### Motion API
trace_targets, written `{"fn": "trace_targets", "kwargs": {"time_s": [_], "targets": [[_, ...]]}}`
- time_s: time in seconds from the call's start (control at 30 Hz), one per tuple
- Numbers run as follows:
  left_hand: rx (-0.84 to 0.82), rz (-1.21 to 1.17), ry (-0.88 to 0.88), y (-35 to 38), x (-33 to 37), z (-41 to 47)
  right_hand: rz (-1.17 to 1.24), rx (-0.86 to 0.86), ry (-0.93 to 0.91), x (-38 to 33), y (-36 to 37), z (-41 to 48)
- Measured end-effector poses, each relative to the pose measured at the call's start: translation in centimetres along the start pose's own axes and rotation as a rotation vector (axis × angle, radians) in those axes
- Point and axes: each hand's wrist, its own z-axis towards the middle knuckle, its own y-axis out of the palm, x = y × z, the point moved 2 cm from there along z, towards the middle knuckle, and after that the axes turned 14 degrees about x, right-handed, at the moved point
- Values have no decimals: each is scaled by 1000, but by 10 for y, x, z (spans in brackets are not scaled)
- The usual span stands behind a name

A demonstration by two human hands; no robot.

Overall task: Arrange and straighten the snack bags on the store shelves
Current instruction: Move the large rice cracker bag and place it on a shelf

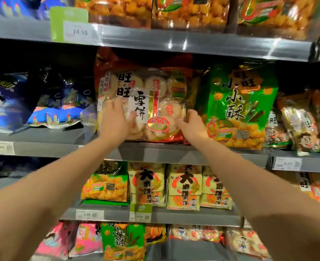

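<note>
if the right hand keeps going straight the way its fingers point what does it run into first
The right hand points up and leftward at the clear rice cracker bag, already at its lower right edge. It would likely press into that bag first, not the green bag beside it.

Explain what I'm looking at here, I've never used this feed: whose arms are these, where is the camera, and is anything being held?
There is no machine: a person works with bare hands, and the single picture comes from a wide-angle camera on their head, looking forward and down at store shelves.

The left hand lies flat on the front of a clear rice cracker bag standing on the middle shelf. The right hand touches that bag's lower right edge. The hands look to be pressing and steadying it rather than lifting it. Beside it, to the right, stands a green snack bag; blue bags lie slumped to the left.
</note>
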Motion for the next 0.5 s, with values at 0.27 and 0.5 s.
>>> {"fn": "trace_targets", "kwargs": {"time_s": [0.27,0.5], "targets": [[-24,12,-202,13,-58,22,-10,-123,134,2,28,23],[-107,-14,-319,27,-65,14,-80,-51,133,5,35,24]]}}
